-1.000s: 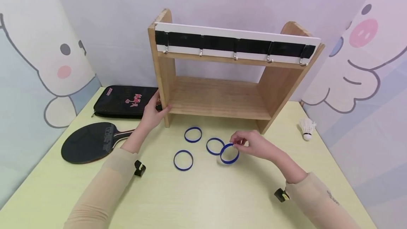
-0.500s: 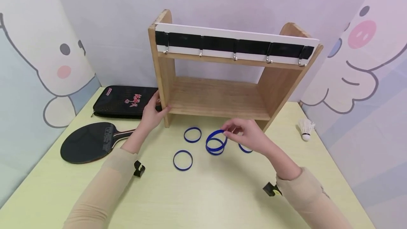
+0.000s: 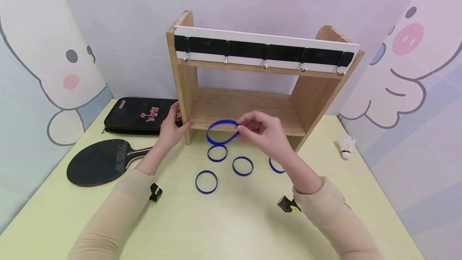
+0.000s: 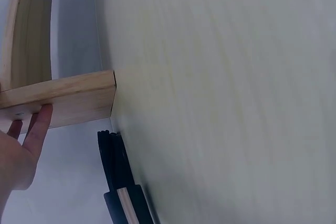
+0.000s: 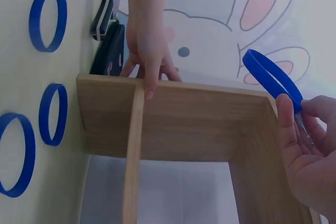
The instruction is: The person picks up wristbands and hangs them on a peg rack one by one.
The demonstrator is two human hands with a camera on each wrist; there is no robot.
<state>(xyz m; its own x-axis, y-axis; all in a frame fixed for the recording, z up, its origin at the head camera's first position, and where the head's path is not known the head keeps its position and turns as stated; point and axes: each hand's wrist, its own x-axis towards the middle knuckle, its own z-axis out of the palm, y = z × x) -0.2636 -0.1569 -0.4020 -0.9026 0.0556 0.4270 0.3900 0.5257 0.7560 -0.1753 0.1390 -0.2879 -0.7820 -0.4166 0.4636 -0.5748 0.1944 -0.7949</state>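
My right hand (image 3: 265, 133) pinches a blue wristband (image 3: 223, 122) between thumb and fingertips, in front of the wooden shelf's lower board. The right wrist view has the same held wristband (image 5: 270, 73) hanging off the fingertips, stretched to a long loop. My left hand (image 3: 171, 127) grips the left side panel of the wooden shelf (image 3: 183, 87), thumb on the front edge, fingers on the outer face. Across the shelf's top runs a white board with a black strip (image 3: 245, 48) and several metal hooks (image 3: 265, 64). Below lie several more blue wristbands (image 3: 243, 166) on the table.
A black zip case (image 3: 137, 115) lies left of the shelf, partly behind my left hand. Nearer is a black table tennis bat (image 3: 97, 163), its handle reaching under my left forearm. At the right lies a white shuttlecock (image 3: 346, 145). Walls stand close behind and on both sides.
My right hand has lifted the wristband off the table and moved it up and left toward the shelf. The left hand keeps its hold on the shelf panel.
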